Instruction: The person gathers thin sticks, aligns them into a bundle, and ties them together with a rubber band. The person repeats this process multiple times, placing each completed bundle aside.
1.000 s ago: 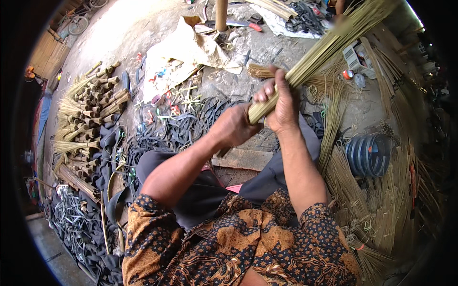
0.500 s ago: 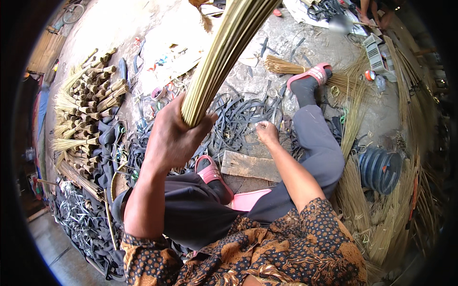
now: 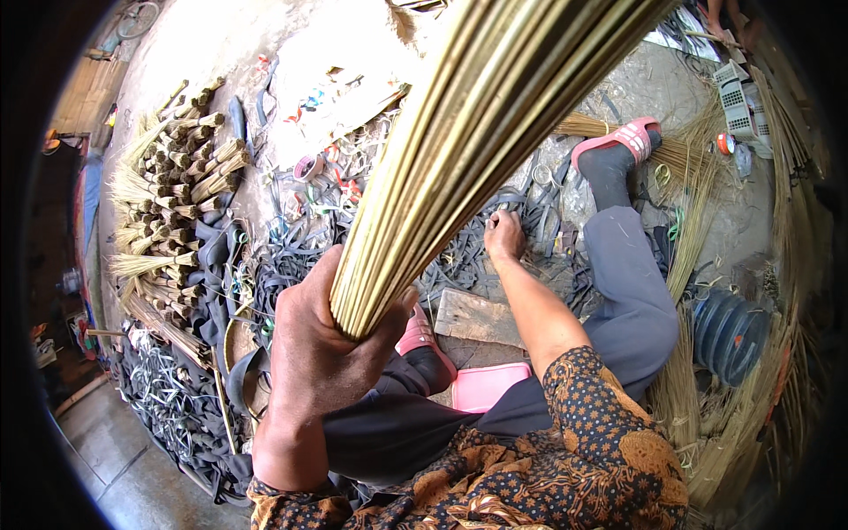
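- Dusty ground (image 3: 230, 53), littered with black rubber strips (image 3: 291, 265).
- Stick bundle (image 3: 459, 150): raised close to camera, upper end cut off.
- Left hand (image 3: 322, 353): fist wrapped round bundle base.
- Right hand (image 3: 503, 237): down among strips; fingers curled, contents unclear.
- Finished bundles (image 3: 177, 194): stacked left.

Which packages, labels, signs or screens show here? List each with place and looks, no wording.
White ribbed box-like package: far right on the ground, beyond the pink sandal.
Flat silvery sheet or wrapper: top right on the ground.
No signs or screens are visible.
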### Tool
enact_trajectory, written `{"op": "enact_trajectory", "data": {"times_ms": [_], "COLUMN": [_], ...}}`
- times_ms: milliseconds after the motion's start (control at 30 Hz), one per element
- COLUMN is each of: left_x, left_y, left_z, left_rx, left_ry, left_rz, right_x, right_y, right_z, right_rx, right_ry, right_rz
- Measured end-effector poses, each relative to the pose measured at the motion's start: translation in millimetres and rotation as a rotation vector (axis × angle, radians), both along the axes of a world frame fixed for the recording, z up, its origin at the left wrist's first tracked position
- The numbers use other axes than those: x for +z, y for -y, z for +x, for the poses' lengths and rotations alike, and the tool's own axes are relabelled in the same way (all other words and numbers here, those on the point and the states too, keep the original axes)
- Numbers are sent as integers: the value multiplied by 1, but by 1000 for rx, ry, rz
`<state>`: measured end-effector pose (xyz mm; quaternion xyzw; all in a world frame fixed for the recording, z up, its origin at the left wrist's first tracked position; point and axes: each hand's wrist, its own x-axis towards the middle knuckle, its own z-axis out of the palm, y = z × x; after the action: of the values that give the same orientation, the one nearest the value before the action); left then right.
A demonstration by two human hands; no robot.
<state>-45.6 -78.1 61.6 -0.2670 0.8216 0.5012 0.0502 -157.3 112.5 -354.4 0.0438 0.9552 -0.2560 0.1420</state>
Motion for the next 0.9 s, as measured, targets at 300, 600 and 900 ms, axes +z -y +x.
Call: {"op": "enact_trajectory", "data": {"times_ms": [300,600,900], "left_x": [-9,-25,-44], "left_y": [3,-15,-51], "left_z": [-1,-2,0], "left_rx": [-93,-157,-259], "left_ry": [-53,-68,-262], "left_rz": [-203,-406,-588], "right_x": [57,243,381], "right_y": [-30,-71,-54], "right_z": [-16,21,95], "right_rx": [-361,105,349], "right_ry": [175,83,14], "right_rz": [-1345,-1005,-1140]}}
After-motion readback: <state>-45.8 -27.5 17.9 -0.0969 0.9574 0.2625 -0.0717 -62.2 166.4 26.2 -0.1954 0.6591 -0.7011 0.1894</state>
